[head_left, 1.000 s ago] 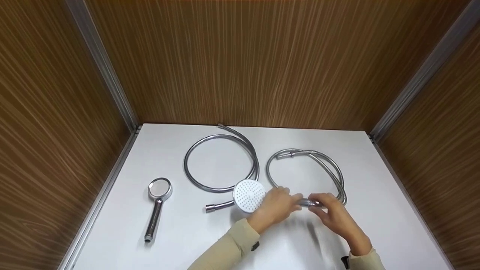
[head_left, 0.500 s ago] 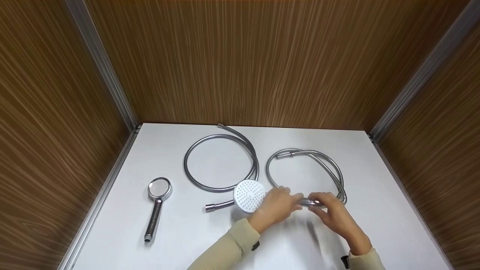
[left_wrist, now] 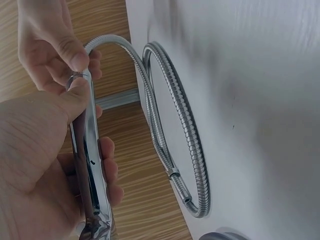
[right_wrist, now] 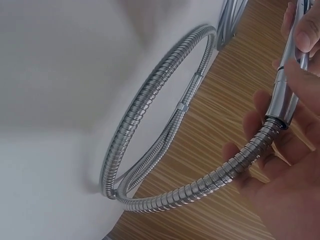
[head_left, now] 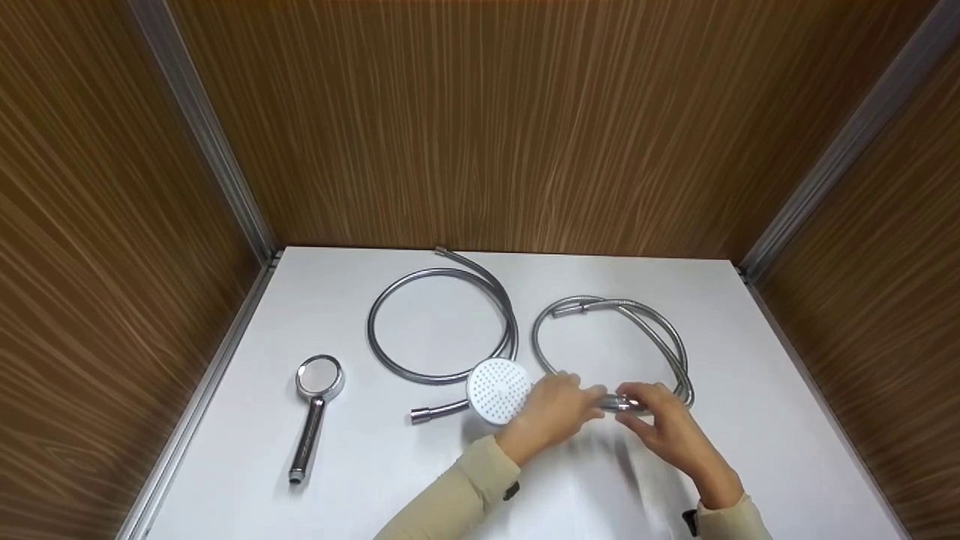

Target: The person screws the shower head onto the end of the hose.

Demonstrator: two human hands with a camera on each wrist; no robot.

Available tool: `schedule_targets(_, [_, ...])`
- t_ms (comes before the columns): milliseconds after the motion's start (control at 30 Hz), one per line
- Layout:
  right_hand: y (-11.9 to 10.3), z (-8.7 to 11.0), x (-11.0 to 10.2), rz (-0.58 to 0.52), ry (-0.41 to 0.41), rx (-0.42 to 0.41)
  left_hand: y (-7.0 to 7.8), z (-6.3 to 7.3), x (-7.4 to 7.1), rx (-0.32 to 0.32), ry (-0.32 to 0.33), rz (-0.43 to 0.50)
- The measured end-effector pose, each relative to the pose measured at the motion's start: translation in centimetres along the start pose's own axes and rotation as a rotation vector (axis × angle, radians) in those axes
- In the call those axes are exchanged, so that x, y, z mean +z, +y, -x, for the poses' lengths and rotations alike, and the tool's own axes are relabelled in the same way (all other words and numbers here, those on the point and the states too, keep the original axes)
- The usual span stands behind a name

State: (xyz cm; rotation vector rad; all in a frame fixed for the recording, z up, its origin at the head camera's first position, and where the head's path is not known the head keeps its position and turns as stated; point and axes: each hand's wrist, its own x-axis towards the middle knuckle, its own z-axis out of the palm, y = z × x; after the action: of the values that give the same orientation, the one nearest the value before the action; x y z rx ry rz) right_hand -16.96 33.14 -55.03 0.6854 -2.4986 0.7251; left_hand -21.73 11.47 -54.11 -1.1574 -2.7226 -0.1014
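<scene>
My left hand (head_left: 555,412) grips the chrome handle (left_wrist: 93,155) of a hand shower, its round white spray face (head_left: 499,391) turned up on the left of the hand. At the handle's other end, my right hand (head_left: 667,427) holds the cone-shaped nut (right_wrist: 283,102) of a ribbed metal shower hose (right_wrist: 200,187) with curled fingers. Nut and handle meet end to end in the right wrist view; how tightly they are joined I cannot tell. From the nut, the hose curves down into a coil on the white table (head_left: 750,420).
A second shower hose (head_left: 373,330), darker, lies coiled at the table's middle, one end running under the spray face. Another hand shower (head_left: 307,435) lies at the left. Wood-grain panels (head_left: 480,127) close the back and both sides.
Almost nothing differs. Both hands keep their places on the handle and the nut, with only slight finger movement at the right hand.
</scene>
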Motion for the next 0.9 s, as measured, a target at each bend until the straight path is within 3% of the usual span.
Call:
schedule_targets(367, [0.05, -0.06, -0.11, -0.001, -0.01, -0.014, 0.11, -0.06, -0.06, -0.011, -0.012, -0.007])
schedule_targets(700, [0.03, 0.09, -0.03, 0.013, -0.017, 0.036, 0.1, -0.07, -0.13, -0.014, -0.026, 0.011])
schedule_targets(900, [0.24, 0.19, 0.04, 0.018, -0.004, 0.0, 0.07, -0.07, -0.07, -0.018, -0.026, 0.027])
